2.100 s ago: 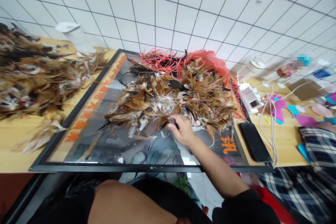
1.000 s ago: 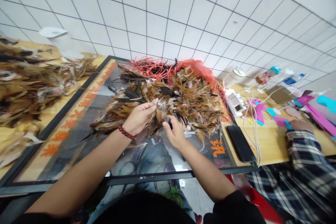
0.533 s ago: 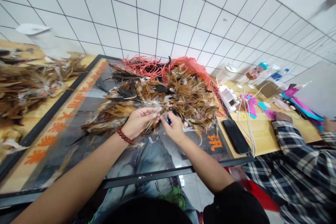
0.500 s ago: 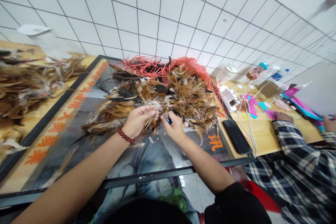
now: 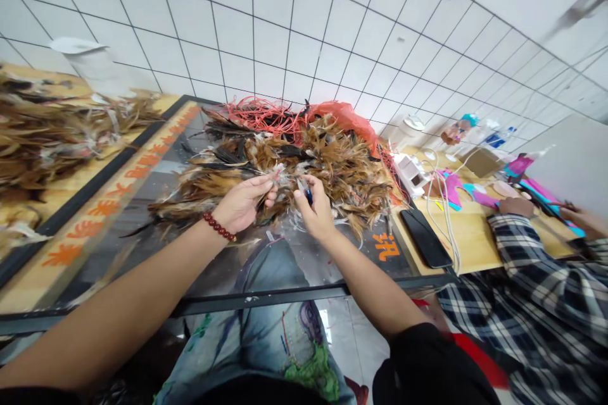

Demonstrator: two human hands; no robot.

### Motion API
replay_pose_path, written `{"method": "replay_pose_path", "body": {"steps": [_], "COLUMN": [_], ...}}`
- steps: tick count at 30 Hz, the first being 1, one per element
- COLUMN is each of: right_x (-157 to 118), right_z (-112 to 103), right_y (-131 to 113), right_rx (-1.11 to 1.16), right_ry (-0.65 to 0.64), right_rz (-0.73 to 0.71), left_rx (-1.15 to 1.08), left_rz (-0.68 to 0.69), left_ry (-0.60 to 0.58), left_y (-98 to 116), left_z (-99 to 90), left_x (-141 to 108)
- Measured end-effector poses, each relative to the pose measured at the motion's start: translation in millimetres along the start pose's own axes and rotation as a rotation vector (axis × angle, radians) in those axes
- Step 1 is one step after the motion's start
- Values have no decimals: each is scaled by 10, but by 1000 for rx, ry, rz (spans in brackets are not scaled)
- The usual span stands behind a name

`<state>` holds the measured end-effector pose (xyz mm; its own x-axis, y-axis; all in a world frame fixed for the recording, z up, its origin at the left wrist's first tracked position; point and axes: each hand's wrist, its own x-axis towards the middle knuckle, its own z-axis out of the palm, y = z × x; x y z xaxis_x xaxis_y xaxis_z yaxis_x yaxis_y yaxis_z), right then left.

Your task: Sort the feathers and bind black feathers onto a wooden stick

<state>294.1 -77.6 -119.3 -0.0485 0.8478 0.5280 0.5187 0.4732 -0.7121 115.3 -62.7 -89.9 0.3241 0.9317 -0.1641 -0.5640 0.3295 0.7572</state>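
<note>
Over the near edge of a heap of brown and black feathers (image 5: 339,168), my left hand (image 5: 242,204) is closed, its thumb and fingertips pinching a feather (image 5: 278,171) by its pale, fluffy end. A beaded bracelet circles that wrist. Just to the right, my right hand (image 5: 314,210) is wrapped round small blue-handled snips (image 5: 308,195), whose metal tips point up and left towards the pinched feather. A small gap separates the two hands. Some of the feather is hidden behind my left fingers.
Red strings (image 5: 259,115) and a red plastic bag (image 5: 346,115) lie behind the heap. More feathers (image 5: 52,133) cover the table at left. A phone (image 5: 426,238), white cables and a white box (image 5: 411,172) sit at right, beside a co-worker's plaid sleeve (image 5: 517,237).
My hands have risen slightly and moved a little apart. The snips' metal tips now show more clearly by the feather. The whole view has shifted a little.
</note>
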Motion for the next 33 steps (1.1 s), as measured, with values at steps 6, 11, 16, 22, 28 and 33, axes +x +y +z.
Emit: {"method": "replay_pose_path", "body": {"steps": [6, 11, 16, 22, 28, 33], "right_x": [36, 20, 52, 112, 122, 107], "right_z": [-70, -38, -36, -41, -42, -86], "right_y": [15, 55, 52, 70, 83, 36], "right_rx": [-61, -66, 38, 178, 224, 86], "right_ry": [-22, -99, -24, -34, 17, -22], "right_rz": [58, 5, 14, 72, 132, 133], "left_rx": [6, 130, 221, 340, 539, 711], "left_rz": [-6, 85, 77, 98, 179, 505], "left_ry": [-20, 25, 25, 25, 124, 271], "left_y": [7, -26, -57, -92, -157, -176], "left_z": [0, -46, -81, -30, 30, 2], "left_x": [-10, 28, 53, 4, -17, 32]}}
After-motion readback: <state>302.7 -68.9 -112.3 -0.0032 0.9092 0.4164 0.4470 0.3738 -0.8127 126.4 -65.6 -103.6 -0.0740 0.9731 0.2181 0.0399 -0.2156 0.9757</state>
